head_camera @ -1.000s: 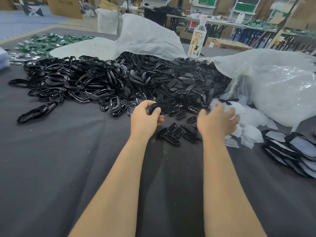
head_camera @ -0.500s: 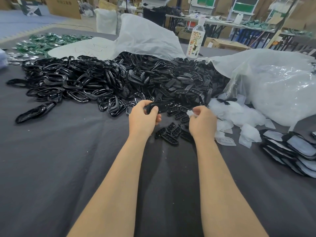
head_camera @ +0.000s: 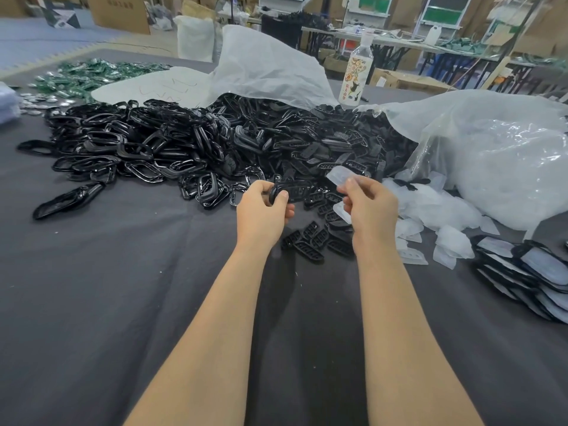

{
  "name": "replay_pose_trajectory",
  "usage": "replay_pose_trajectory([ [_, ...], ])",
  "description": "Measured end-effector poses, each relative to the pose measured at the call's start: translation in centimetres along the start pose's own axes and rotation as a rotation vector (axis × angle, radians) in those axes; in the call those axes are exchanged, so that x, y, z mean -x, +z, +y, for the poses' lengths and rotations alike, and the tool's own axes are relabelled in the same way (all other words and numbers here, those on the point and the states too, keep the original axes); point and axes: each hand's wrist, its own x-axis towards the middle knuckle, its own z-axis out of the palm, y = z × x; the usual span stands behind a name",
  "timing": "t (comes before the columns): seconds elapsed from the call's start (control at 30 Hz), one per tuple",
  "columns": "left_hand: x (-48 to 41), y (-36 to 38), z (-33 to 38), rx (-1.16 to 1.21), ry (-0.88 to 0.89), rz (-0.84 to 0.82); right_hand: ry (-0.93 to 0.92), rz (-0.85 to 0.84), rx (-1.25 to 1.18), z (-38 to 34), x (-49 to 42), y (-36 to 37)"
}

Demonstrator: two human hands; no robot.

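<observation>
"So, what've the hands got rn?"

"From my feed: the left hand (head_camera: pixel 261 210) has fingers and thumb curled round a black oval part (head_camera: pixel 293 190). It grips the part's left end and the rest sticks out to the right, at the near edge of the black parts pile (head_camera: pixel 199 142). The right hand (head_camera: pixel 373 207) is curled too, thumb and forefinger pinching a clear film piece (head_camera: pixel 339 176) that pokes up and left past the fingertips. Another clear bit shows under that palm; can't tell if it's held."

"How close are the two?"

"Near, not touching — there's a gap btw. film and part. Both hang over the dark cloth table (head_camera: pixel 123 302), w/ a few small slotted black pcs (head_camera: pixel 310 241) on the cloth just below."

"Any writing I can log?"

"Not much. The bottle (head_camera: pixel 355 75) stands beyond the pile. Its label has a colourful drawing and a column of red characters, too small for me to read. The cardboard box (head_camera: pixel 120 9) top left has faint print, illegible. The white sheet (head_camera: pixel 172 87) behind the pile carries thin pen scrawl — can't read that either."

"Rest of the table?"

"Big clear plastic bag (head_camera: pixel 498 155) on the right, w/ a heap of clear film pcs (head_camera: pixel 430 207) at its foot. There's a stack of black-rimmed pcs (head_camera: pixel 528 272) w/ pale faces at the far right edge, and green packets (head_camera: pixel 92 75) far left."
</observation>
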Motion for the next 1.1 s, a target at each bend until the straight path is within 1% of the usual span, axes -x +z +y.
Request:
replay_pose_trajectory([
  [0.1,0.0,0.0,0.1,-0.001,0.003,0.019,0.064,-0.142,-0.124,-0.4,0.6,0.8],
  [0.2,0.0,0.0,0.1,0.008,0.005,0.030,0.110,-0.252,-0.179,-0.8,1.1,1.2],
  [0.27,0.0,0.0,0.1,0.000,0.010,0.029,0.132,-0.289,-0.208,-1.0,1.4,1.5],
  [0.37,0.0,0.1,0.1,0.001,0.007,0.032,0.171,-0.298,-0.333,-1.1,1.7,1.7],
  [0.43,0.0,0.1,0.1,-0.004,0.001,0.034,0.190,-0.337,-0.403,-1.2,1.8,1.8],
  [0.5,0.1,0.1,0.2,-0.006,-0.002,0.033,0.194,-0.393,-0.413,-1.3,1.7,1.7],
  [0.57,0.1,0.1,0.2,-0.002,0.000,0.032,0.190,-0.418,-0.358,-1.3,1.7,1.6],
  [0.63,0.1,0.1,0.2,-0.002,0.000,0.030,0.178,-0.388,-0.305,-1.2,1.6,1.6],
  [0.7,0.1,0.1,0.2,-0.004,-0.001,0.029,0.163,-0.324,-0.294,-1.0,1.5,1.7],
  [0.77,0.1,0.1,0.2,-0.008,0.001,0.030,0.156,-0.257,-0.355,-1.0,1.4,1.9],
  [0.87,0.0,0.2,0.0,-0.021,0.002,0.032,0.138,-0.235,-0.450,-0.9,1.3,1.7],
  [0.97,-0.1,0.1,-0.1,-0.016,-0.004,0.028,0.130,-0.213,-0.391,-0.9,1.2,1.5],
  [1.1,-0.1,0.1,-0.1,-0.003,-0.011,0.016,0.113,-0.101,-0.209,-0.6,0.9,1.3],
])
